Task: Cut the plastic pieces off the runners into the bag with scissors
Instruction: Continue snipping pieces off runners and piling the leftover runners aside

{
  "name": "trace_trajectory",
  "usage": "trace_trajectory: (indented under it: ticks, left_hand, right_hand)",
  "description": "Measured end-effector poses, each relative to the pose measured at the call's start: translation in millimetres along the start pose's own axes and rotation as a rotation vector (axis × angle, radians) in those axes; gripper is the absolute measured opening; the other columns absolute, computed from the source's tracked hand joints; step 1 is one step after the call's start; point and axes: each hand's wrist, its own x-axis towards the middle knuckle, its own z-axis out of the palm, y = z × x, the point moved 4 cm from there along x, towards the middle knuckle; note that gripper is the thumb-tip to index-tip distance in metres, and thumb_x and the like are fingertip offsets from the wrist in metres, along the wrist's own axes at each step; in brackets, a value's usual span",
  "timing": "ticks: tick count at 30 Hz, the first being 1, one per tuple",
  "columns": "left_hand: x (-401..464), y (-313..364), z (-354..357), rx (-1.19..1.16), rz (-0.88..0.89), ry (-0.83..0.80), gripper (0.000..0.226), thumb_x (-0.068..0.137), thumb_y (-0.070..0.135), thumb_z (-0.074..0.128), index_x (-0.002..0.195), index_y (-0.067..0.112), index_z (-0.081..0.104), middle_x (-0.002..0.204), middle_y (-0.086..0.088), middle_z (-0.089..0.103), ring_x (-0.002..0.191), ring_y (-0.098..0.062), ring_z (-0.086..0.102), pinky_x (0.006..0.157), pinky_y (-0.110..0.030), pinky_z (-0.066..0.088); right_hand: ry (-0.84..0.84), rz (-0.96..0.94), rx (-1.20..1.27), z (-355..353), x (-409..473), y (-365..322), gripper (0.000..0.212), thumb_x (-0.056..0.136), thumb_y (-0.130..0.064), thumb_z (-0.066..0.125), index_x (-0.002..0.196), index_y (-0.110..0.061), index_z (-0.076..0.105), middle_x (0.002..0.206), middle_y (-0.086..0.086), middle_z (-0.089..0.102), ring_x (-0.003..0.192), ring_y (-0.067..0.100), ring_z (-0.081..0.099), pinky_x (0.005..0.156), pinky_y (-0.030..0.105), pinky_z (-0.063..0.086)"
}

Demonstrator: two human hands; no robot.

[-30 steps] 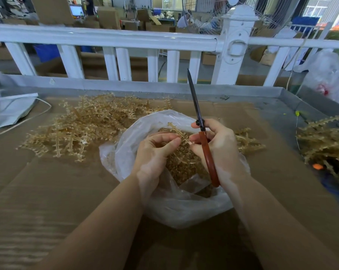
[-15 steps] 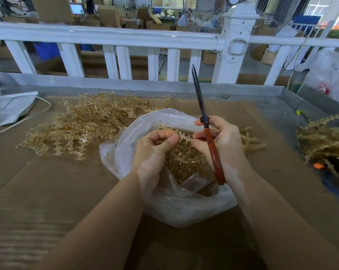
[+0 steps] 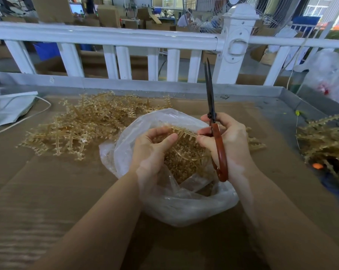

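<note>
Both hands hold 1 runner (image 3: 181, 131) over the bag (image 3: 125, 137): left hand (image 3: 155, 151) pinches it, right hand (image 3: 229, 141) fingertips pinch its other end while gripping the scissors (image 3: 213, 121), blades up and nearly closed. No cut is under way; next, I judge, the blades must swing down onto it.

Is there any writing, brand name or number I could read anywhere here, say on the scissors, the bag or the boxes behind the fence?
None can be read.
scissors: no mark visible on blades or red handle.
plastic bag: clear, unprinted.
monitor: lit screen, content too small and blurred.
cardboard boxes: no legible print.
bag at the far right: a red mark, too blurred to read.
</note>
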Motion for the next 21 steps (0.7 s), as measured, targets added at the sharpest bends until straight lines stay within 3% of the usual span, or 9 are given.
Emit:
trace_trajectory:
  ticks: [2, 4, 8, 10, 12, 14, 16, 18, 21]
  left_hand:
    - [-0.8, 7.5, -4.8, 0.159, 0.086, 0.056, 0.03, 0.074, 0.01, 0.078, 0.092, 0.026, 0.059, 0.103, -0.002, 0.063, 0.102, -0.023, 0.062, 0.091, -0.036, 0.051]
    - [-2.9, 20.6, -7.6, 0.374, 0.212, 0.109, 0.035, 0.074, 0.015, 0.079, 0.091, 0.031, 0.053, 0.107, 0.006, 0.052, 0.101, -0.014, 0.056, 0.087, -0.024, 0.046]
    - [-6.4, 44.2, 0.5, 0.683, 0.427, 0.096, 0.02, 0.079, 0.021, 0.075, 0.084, 0.035, 0.063, 0.102, 0.011, 0.045, 0.104, -0.016, 0.047, 0.091, -0.022, 0.039]
    - [-5.3, 51.3, 12.9, 0.971, 0.522, 0.004, 0.02, 0.089, 0.023, 0.065, 0.104, 0.034, 0.068, 0.111, 0.01, 0.05, 0.11, -0.017, 0.04, 0.097, -0.025, 0.033]
    - [-0.7, 50.4, 23.8, 1.259, 0.516, -0.165, 0.035, 0.097, 0.027, 0.052, 0.129, 0.038, 0.055, 0.136, 0.01, 0.047, 0.123, -0.017, 0.032, 0.105, -0.029, 0.021]
    - [3.2, 48.8, 29.1, 1.262, 0.367, -0.363, 0.035, 0.096, 0.027, 0.052, 0.131, 0.033, 0.055, 0.135, 0.009, 0.053, 0.128, -0.014, 0.041, 0.114, -0.036, 0.021]
    - [3.2, 53.2, 29.8, 1.11, 0.267, -0.443, 0.022, 0.09, 0.021, 0.063, 0.111, 0.022, 0.068, 0.109, 0.005, 0.068, 0.102, -0.008, 0.06, 0.105, -0.032, 0.039]
    - [4.2, 64.2, 27.9, 1.085, 0.324, -0.399, 0.011, 0.085, 0.017, 0.068, 0.096, 0.02, 0.07, 0.09, 0.007, 0.07, 0.083, -0.003, 0.062, 0.09, -0.023, 0.048]
    - [6.6, 80.4, 21.5, 1.057, 0.412, -0.29, 0.008, 0.084, 0.019, 0.069, 0.088, 0.025, 0.069, 0.079, 0.015, 0.064, 0.078, -0.001, 0.062, 0.082, -0.02, 0.049]
  right_hand:
    - [0.015, -0.005, 0.001, -1.3, 1.2, -0.6, 0.035, 0.076, 0.014, 0.067, 0.097, -0.015, 0.061, 0.077, 0.009, 0.067, 0.068, 0.006, 0.063, 0.069, 0.014, 0.053]
    - [0.027, -0.004, 0.014, -2.4, 2.3, 0.0, 0.035, 0.077, 0.014, 0.066, 0.097, -0.014, 0.062, 0.077, 0.009, 0.066, 0.071, 0.01, 0.064, 0.072, 0.017, 0.055]
    - [0.018, -0.024, -0.003, -1.8, 2.4, 1.1, 0.033, 0.077, 0.013, 0.066, 0.099, -0.012, 0.062, 0.075, 0.005, 0.066, 0.071, 0.009, 0.064, 0.073, 0.016, 0.054]
    - [0.02, -0.049, -0.007, -0.8, 2.1, -1.1, 0.032, 0.077, 0.013, 0.066, 0.099, -0.011, 0.062, 0.074, 0.005, 0.065, 0.07, 0.007, 0.064, 0.07, 0.013, 0.053]
    - [0.029, -0.084, -0.023, 0.0, 2.8, -6.0, 0.033, 0.078, 0.011, 0.066, 0.096, -0.016, 0.062, 0.076, 0.008, 0.066, 0.071, 0.008, 0.064, 0.069, 0.013, 0.052]
    - [0.038, -0.115, -0.036, -0.2, 4.4, -11.0, 0.036, 0.078, 0.009, 0.067, 0.091, -0.025, 0.061, 0.076, 0.004, 0.067, 0.071, 0.009, 0.065, 0.068, 0.011, 0.051]
    - [0.044, -0.131, -0.047, -1.9, 5.9, -14.5, 0.041, 0.078, 0.006, 0.069, 0.088, -0.032, 0.059, 0.076, -0.002, 0.067, 0.071, 0.005, 0.065, 0.068, 0.008, 0.049]
    - [0.057, -0.137, -0.056, -4.5, 6.6, -15.2, 0.043, 0.076, 0.004, 0.071, 0.09, -0.035, 0.058, 0.075, -0.004, 0.067, 0.074, 0.003, 0.065, 0.07, 0.007, 0.048]
    - [0.103, -0.124, -0.06, -10.1, 7.9, -11.7, 0.041, 0.077, 0.002, 0.07, 0.091, -0.034, 0.057, 0.075, -0.003, 0.066, 0.075, 0.009, 0.065, 0.074, 0.018, 0.053]
